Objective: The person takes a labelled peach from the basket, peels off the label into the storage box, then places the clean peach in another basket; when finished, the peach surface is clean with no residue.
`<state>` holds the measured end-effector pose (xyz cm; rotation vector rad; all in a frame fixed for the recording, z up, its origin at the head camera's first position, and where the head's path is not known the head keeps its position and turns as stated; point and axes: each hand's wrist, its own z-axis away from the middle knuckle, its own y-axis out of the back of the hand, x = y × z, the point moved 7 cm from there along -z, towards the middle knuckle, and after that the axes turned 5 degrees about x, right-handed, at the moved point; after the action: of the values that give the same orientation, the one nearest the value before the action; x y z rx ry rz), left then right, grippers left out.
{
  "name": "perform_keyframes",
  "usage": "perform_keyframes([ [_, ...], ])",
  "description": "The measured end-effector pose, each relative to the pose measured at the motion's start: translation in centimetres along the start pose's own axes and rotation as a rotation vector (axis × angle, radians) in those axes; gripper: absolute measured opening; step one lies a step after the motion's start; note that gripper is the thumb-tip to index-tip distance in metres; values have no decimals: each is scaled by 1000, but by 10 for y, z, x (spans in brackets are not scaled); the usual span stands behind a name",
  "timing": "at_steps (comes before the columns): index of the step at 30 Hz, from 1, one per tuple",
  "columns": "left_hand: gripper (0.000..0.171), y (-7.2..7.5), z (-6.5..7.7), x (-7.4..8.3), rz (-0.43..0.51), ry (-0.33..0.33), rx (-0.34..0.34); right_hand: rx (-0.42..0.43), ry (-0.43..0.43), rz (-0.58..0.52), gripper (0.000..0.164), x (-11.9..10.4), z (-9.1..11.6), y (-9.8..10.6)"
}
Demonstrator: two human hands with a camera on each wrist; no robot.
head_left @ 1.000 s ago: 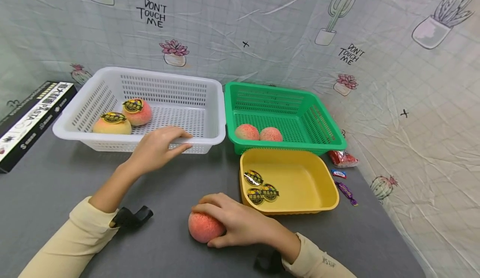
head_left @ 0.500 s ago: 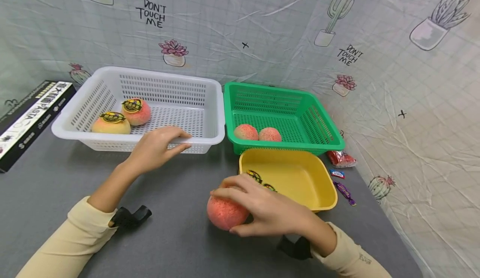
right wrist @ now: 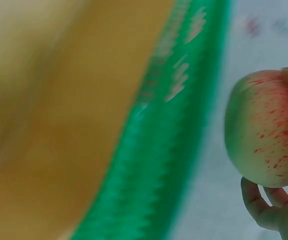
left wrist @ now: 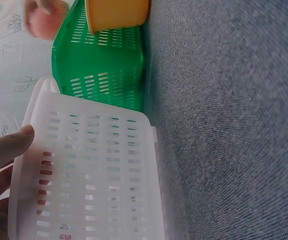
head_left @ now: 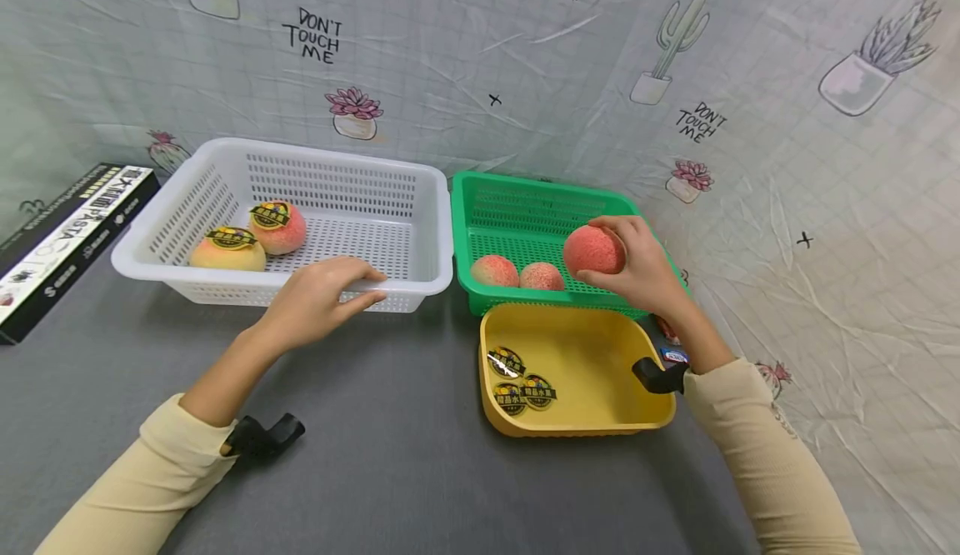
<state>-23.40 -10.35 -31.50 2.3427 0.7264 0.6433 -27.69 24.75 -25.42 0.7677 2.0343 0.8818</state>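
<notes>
My right hand [head_left: 647, 267] grips a red peach [head_left: 592, 251] above the right part of the green basket [head_left: 656, 242]. In the right wrist view the peach [right wrist: 264, 132] shows a pale green underside with red speckles. Two more speckled peaches, a left one [head_left: 494, 271] and a right one [head_left: 542, 277], lie in the green basket. My left hand [head_left: 315, 301] holds the front rim of the white basket [head_left: 375, 298], thumb outside and fingers inside. Two peaches, a yellow one [head_left: 225, 257] and a pink one [head_left: 283, 234], sit in it with black-and-gold labels on top.
In front of the green basket stands a yellow tub [head_left: 592, 372] with several round labels [head_left: 517, 384] in its left side. A black-and-white pasta box [head_left: 75, 242] lies at far left. Small wrapped items [head_left: 672, 356] are partly behind my right forearm. A patterned cloth hangs behind.
My right hand has lifted the red peach off the table and carried it rightward and away, past the yellow tub, to above the green basket. My left hand has stayed at the white basket's rim.
</notes>
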Motion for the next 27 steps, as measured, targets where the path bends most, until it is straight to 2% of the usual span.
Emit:
perform_keyframes([
  [4,20,-1,1,-1,-6,0,-6,-44,-169,-48,65,45,-7,-10],
  [8,21,-1,2,-1,-6,4,-13,-105,-242,-88,67,71,-12,-24],
  [12,21,-2,2,-2,-8,15,-19,-196,-245,-36,65,85,-17,-39],
  [20,21,-1,2,-2,-16,36,-25,-375,-219,58,52,93,-21,-59],
  [27,21,-3,1,-2,-7,48,-45,-538,-196,16,47,94,-19,-73],
])
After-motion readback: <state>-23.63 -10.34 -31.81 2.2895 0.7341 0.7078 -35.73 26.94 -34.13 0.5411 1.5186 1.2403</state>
